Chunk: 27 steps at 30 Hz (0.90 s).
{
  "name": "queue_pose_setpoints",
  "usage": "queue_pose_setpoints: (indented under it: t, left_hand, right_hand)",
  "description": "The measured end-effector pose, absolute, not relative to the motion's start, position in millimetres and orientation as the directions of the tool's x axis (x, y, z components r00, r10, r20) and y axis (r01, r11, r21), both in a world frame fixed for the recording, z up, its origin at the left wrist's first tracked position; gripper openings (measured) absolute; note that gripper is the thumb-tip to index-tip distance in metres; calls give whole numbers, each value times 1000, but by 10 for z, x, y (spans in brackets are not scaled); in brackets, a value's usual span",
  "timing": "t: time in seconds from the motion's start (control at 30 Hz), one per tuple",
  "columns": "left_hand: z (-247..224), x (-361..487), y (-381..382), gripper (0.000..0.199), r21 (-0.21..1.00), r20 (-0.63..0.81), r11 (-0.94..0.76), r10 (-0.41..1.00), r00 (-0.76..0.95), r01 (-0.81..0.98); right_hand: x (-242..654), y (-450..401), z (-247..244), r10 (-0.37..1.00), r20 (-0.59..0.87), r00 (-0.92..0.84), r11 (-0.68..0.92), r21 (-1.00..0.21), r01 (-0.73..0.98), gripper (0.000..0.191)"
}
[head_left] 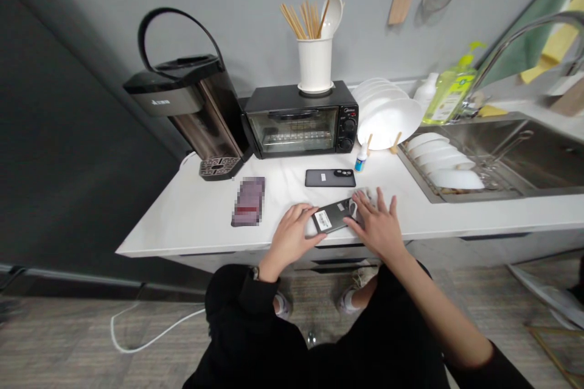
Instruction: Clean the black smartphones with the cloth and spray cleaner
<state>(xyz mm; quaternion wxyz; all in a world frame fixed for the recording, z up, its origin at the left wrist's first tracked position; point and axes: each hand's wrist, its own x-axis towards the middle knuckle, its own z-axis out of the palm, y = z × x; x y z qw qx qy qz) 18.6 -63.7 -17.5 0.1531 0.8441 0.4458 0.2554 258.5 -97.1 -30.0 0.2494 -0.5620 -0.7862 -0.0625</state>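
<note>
My left hand (292,234) and my right hand (376,222) both rest on a dark phone (333,216) with a white barcode label, lying near the front edge of the white counter (191,219). Fingers of both hands press on its two ends. A second dark phone (330,177) lies flat just behind it. A small dropper bottle (361,158) with a blue label stands behind that. A blurred dark flat item (249,200) lies to the left.
A black toaster oven (301,121) holds a white utensil holder (314,64). A water dispenser (191,103) stands at the left. White plates (387,112) lean in a rack; bowls (444,161) sit in the sink (524,158) beside soap (449,91).
</note>
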Motion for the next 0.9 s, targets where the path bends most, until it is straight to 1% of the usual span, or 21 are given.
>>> queue_pose_setpoints:
  t: [0.03, 0.07, 0.1, 0.13, 0.23, 0.27, 0.33, 0.37, 0.4, 0.47, 0.5, 0.53, 0.57, 0.6, 0.63, 0.67, 0.73, 0.77, 0.8, 0.87, 0.9]
  left_hand:
    - [-176, 186, -637, 62, 487, 292, -554, 832, 472, 676]
    - [-178, 187, -636, 61, 486, 287, -551, 833, 472, 678]
    - [-179, 187, -636, 61, 484, 283, -549, 835, 472, 682]
    - [-180, 187, -636, 60, 482, 282, -547, 837, 470, 685]
    - [-175, 190, -638, 62, 480, 292, -548, 836, 465, 685]
    - [-171, 191, -639, 62, 481, 295, -551, 834, 466, 682]
    - [-163, 194, -641, 59, 483, 291, -553, 832, 471, 678]
    - [-159, 196, -643, 58, 483, 289, -552, 833, 471, 680]
    - [-157, 197, -644, 58, 482, 289, -550, 834, 469, 682]
    - [-158, 198, -644, 60, 477, 292, -548, 836, 464, 687]
    - [-163, 198, -643, 61, 474, 294, -548, 836, 463, 689]
    - [-169, 198, -642, 62, 471, 293, -551, 834, 467, 689]
    - [-177, 197, -640, 62, 468, 292, -555, 832, 472, 688]
    - [-186, 196, -637, 62, 465, 291, -557, 831, 475, 689]
    - [-194, 195, -635, 62, 461, 292, -558, 830, 476, 690]
    - [-202, 193, -633, 62, 457, 295, -559, 829, 475, 692]
    - [-209, 191, -632, 63, 451, 301, -559, 829, 471, 696]
    - [-209, 190, -634, 63, 448, 302, -560, 829, 471, 697]
    - [-206, 189, -637, 63, 444, 301, -562, 827, 475, 698]
    - [-193, 192, -649, 62, 428, 302, -563, 826, 476, 707]
    - [-187, 196, -659, 62, 413, 304, -566, 824, 478, 713]
  right_hand:
    - [2573, -972, -299, 845, 442, -300, 410, -175, 895, 66]
    - [2556, -974, -299, 823, 411, -392, 492, -169, 854, 70]
    - [2540, -976, -300, 799, 385, -462, 553, -167, 816, 70]
    - [2527, -976, -301, 797, 378, -471, 559, -168, 812, 67]
    - [2516, -967, -306, 866, 430, -254, 360, -187, 914, 61]
    - [2514, -966, -307, 867, 432, -250, 359, -191, 914, 62]
    - [2508, -971, -308, 824, 396, -405, 504, -184, 844, 68]
    - [2506, -975, -308, 799, 386, -462, 557, -184, 810, 68]
    - [2506, -978, -308, 800, 393, -453, 552, -187, 812, 66]
    - [2511, -980, -310, 845, 443, -300, 421, -202, 884, 62]
    - [2515, -981, -313, 852, 457, -257, 383, -208, 900, 63]
    - [2519, -981, -318, 846, 451, -285, 407, -202, 891, 66]
    - [2526, -981, -323, 826, 429, -365, 477, -189, 858, 69]
    - [2538, -980, -328, 800, 406, -443, 544, -177, 820, 71]
    - [2554, -979, -333, 791, 397, -467, 563, -169, 809, 69]
    - [2575, -977, -337, 811, 408, -419, 518, -167, 839, 66]
    - [2620, -983, -343, 858, 453, -242, 353, -179, 918, 62]
    - [2639, -994, -343, 861, 457, -222, 335, -181, 925, 63]
    - [2655, -1010, -343, 855, 438, -277, 383, -175, 907, 67]
    - [2687, -1047, -340, 810, 382, -445, 534, -166, 829, 71]
    - [2706, -1064, -338, 802, 374, -466, 553, -170, 815, 71]
